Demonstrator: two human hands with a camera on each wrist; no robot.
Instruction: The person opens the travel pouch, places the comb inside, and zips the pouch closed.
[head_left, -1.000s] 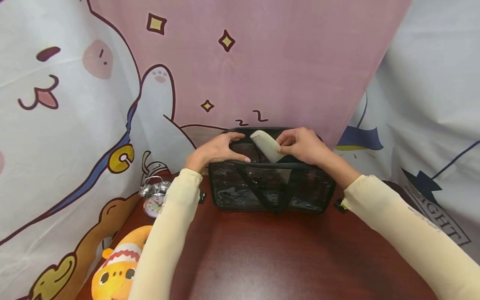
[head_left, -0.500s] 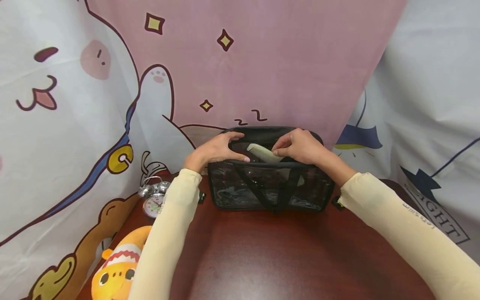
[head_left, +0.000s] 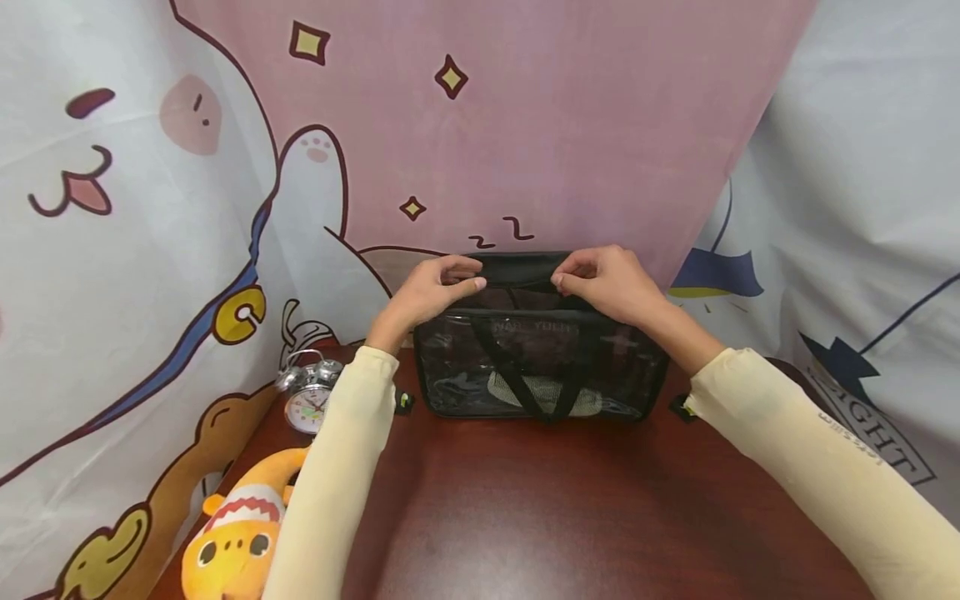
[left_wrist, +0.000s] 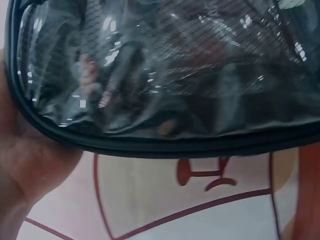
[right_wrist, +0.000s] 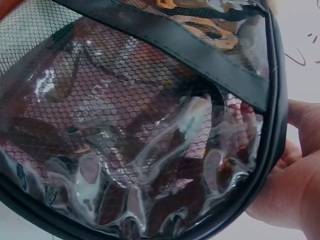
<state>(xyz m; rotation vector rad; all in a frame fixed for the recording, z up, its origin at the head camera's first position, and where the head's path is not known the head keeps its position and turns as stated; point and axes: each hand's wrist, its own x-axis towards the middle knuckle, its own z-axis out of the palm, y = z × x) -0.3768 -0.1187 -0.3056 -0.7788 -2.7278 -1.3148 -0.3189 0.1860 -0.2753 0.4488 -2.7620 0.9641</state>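
A black-edged clear bag (head_left: 450, 367) stands upright on the table with its top open. Through its front I see a pale comb (head_left: 543, 393) lying along the bottom, partly behind the black strap handle (head_left: 517, 379). Over the left part of the opening is my left hand (head_left: 433, 292), thumb and fingers apart and holding nothing visible. My right hand (head_left: 611, 282) is over the right part, fingers loosely bent and no object visible in them. The wrist views show the bag's clear, mesh-lined ends (right_wrist: 125, 105) close up, with each hand partly hidden behind the edge.
A silver twin-bell alarm clock (head_left: 309, 400) and an orange plush toy (head_left: 236, 542) stand on the left of the dark red table (head_left: 540, 508). Small black clips (head_left: 403, 402) show beside the bag. A printed cloth (head_left: 600, 125) hangs behind.
The comb has left my right hand, going from the bag's opening to its bottom. Both hands have risen slightly, and my left thumb has come off the front rim.
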